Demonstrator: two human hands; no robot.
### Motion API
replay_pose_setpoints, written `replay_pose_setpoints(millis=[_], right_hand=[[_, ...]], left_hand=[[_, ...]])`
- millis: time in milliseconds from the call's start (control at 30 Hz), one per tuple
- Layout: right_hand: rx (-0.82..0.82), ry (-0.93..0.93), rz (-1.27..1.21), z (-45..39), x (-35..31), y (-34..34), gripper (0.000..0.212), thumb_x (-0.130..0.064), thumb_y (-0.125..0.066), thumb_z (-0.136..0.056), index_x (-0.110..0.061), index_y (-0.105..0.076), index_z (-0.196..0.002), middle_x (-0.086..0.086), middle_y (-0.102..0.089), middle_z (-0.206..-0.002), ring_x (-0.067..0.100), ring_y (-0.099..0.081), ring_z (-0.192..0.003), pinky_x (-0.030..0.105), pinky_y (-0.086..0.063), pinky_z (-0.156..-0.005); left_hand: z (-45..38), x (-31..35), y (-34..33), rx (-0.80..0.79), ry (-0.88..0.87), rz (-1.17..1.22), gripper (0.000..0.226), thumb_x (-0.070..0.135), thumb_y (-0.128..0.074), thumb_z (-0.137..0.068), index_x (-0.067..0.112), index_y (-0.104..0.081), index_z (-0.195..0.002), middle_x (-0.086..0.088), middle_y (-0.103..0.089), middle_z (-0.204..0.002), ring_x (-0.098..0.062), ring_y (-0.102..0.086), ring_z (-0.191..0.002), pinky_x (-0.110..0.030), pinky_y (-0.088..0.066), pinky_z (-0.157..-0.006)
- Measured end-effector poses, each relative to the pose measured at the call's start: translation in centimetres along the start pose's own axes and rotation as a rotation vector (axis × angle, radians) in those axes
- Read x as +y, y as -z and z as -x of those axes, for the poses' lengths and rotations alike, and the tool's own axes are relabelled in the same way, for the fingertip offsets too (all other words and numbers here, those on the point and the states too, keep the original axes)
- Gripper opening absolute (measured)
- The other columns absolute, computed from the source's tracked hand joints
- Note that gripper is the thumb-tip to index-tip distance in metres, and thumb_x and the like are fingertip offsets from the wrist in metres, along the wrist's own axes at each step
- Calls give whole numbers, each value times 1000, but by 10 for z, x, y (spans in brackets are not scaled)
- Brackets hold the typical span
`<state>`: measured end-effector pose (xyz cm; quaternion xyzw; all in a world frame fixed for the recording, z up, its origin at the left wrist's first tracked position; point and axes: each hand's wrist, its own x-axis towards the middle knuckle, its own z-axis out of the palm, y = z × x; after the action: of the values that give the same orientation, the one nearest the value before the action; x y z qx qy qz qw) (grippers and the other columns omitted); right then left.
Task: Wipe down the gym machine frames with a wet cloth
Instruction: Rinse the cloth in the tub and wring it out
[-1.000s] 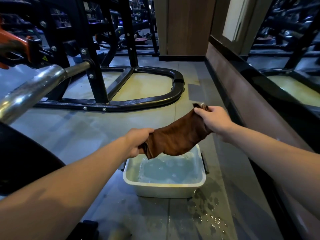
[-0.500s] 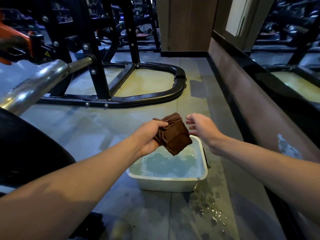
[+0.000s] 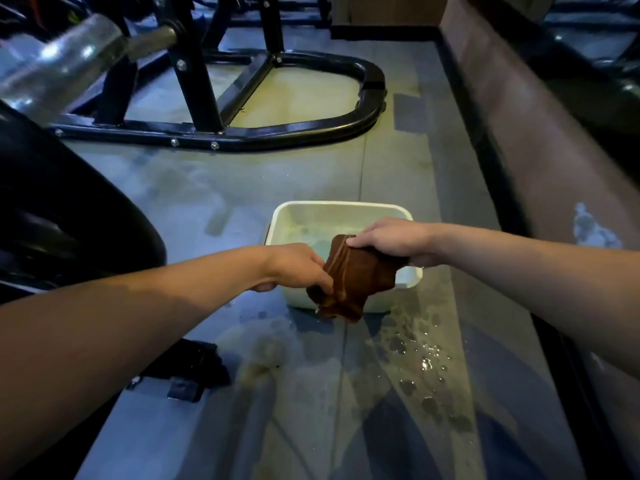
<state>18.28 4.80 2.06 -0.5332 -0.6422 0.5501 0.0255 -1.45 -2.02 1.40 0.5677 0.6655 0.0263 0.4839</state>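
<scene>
Cloth (image 3: 356,277), brown and bunched, hangs mid-frame over the near rim of a white tub (image 3: 341,211) of water. Left hand (image 3: 298,268) pinches its lower edge; right hand (image 3: 391,240) grips its top. Black frame (image 3: 277,133) lies at upper left, and wet spots (image 3: 415,358) dot the floor at lower right.

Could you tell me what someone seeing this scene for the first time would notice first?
First, the brown cloth at the centre, gripped by the left hand and the right hand above a white tub of water on the floor. Next, the black machine frame beyond it, and the wet splashes nearer the camera.
</scene>
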Motion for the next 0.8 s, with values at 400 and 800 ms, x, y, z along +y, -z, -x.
replay_pose_setpoints(millis=[400, 800], right_hand=[[-282, -122, -170, -4, -2, -9, 35, -29, -63, -102, 3, -72, -111, 16, -78, -99, 26, -76, -84, 34, -63, -77], [173, 366, 301, -19, 30, -26, 26, -36, -68, -99, -25, -73, -122, -9, -72, -114, 11, -65, -107, 25, -48, -94]], left_hand=[[-2, -2, 7, -205, -35, -105, 37, 34, -82, -87, 0, -73, -100, -1, -77, -83, -16, -73, -82, -24, -53, -68], [-1, -5, -1, 273, -355, -695, 62, 68, -80, -73, 23, -50, -103, 6, -56, -91, -14, -49, -79, -34, -43, -66]])
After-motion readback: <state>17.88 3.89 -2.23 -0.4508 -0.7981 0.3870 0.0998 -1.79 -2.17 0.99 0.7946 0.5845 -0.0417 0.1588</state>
